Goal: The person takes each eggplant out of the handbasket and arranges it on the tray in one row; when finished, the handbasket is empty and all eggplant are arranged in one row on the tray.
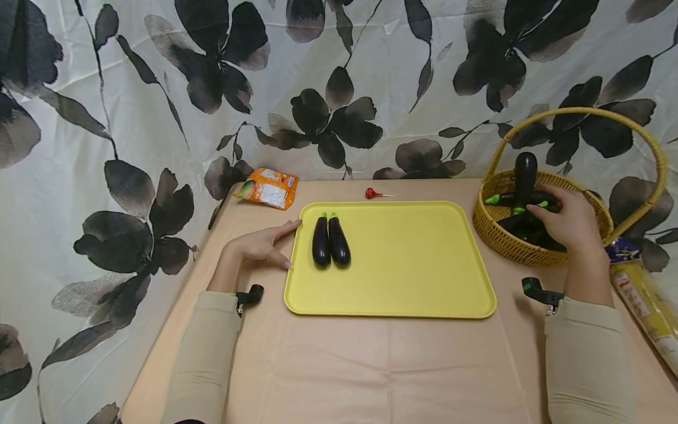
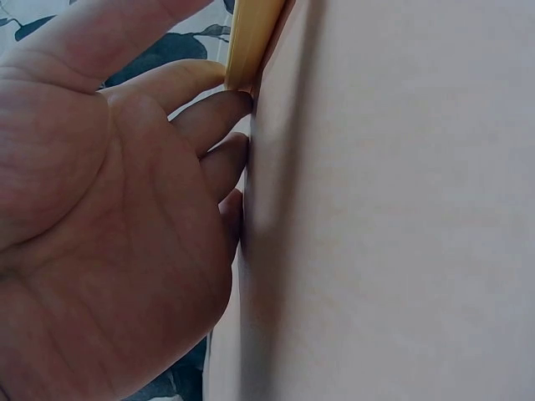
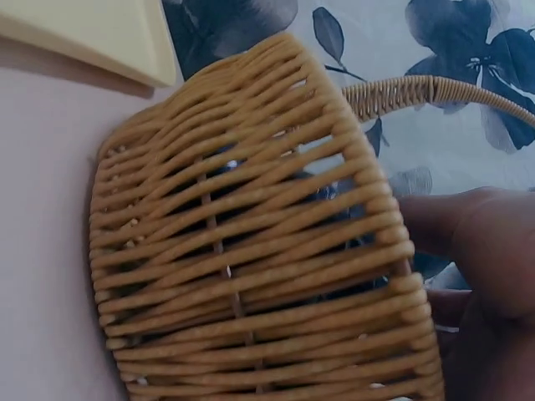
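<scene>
A yellow tray point(image 1: 402, 259) lies on the table with two small dark eggplants side by side near its left end, one eggplant point(image 1: 321, 241) left of the other eggplant point(image 1: 339, 241). My left hand point(image 1: 259, 244) touches the tray's left edge, thumb and fingers spread along it. On the right, a wicker basket point(image 1: 521, 253) with a tall handle holds several eggplants. One eggplant point(image 1: 525, 176) there stands upright. My right hand point(image 1: 574, 221) reaches over the rim and grips an eggplant inside. In the right wrist view, the basket wall point(image 3: 251, 242) hides its fingertips.
An orange snack packet point(image 1: 269, 188) lies behind the tray's left corner. A small red-handled tool point(image 1: 377, 193) is behind the tray. A yellow package point(image 1: 648, 312) lies right of the basket. Floral cloth point(image 1: 339, 70) hangs behind the table.
</scene>
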A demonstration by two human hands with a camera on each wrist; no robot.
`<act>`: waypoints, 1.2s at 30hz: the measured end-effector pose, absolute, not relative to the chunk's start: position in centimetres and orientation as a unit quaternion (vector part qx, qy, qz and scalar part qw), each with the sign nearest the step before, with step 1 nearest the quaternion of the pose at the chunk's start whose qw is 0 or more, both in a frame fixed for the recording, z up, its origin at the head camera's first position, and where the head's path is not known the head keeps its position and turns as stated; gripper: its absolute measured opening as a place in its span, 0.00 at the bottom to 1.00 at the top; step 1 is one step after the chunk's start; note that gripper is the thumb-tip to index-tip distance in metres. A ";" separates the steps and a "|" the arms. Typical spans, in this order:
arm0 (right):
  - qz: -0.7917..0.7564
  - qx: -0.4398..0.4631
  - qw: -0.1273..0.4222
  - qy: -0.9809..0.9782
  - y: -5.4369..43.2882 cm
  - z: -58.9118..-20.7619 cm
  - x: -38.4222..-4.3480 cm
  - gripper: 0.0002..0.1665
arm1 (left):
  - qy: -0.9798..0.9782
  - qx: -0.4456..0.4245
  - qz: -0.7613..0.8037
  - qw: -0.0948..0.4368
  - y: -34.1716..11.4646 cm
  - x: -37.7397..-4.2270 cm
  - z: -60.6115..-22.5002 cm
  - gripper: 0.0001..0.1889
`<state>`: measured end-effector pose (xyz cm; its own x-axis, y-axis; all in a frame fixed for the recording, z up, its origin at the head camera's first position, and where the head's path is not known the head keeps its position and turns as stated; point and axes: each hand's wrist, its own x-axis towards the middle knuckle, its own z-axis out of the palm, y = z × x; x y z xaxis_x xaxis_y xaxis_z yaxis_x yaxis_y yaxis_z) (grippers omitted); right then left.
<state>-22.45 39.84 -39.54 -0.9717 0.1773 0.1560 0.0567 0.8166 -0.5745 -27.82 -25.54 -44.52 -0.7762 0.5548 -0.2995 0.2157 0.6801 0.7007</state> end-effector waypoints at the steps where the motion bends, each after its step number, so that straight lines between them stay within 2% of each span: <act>1: 0.293 -0.058 0.097 -0.949 40.0 -39.6 -22.5 0.39 | 0.881 0.220 0.335 0.253 -25.5 -27.8 -44.5 0.66; 10: 0.261 -0.054 0.045 -0.963 41.4 -39.9 -22.6 0.50 | 0.879 0.219 0.340 0.253 -25.4 -27.8 -44.4 0.66; 22: 0.244 -0.059 -0.006 -0.968 42.0 -40.3 -22.7 0.56 | 0.881 0.221 0.334 0.251 -25.3 -27.8 -44.5 0.66; 30: 0.258 -0.066 0.004 -0.964 42.0 -40.4 -22.2 0.56 | 0.882 0.219 0.334 0.251 -25.3 -27.6 -44.3 0.67; 36: 0.282 -0.068 0.033 -0.956 41.5 -40.3 -21.8 0.52 | 0.882 0.220 0.330 0.253 -25.5 -27.6 -44.2 0.67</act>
<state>-21.79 41.54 -40.29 -0.9886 0.1483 0.0251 0.1109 0.8318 -0.5439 -27.56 -25.48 -44.25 -0.7748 0.5558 -0.3012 0.2216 0.6850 0.6940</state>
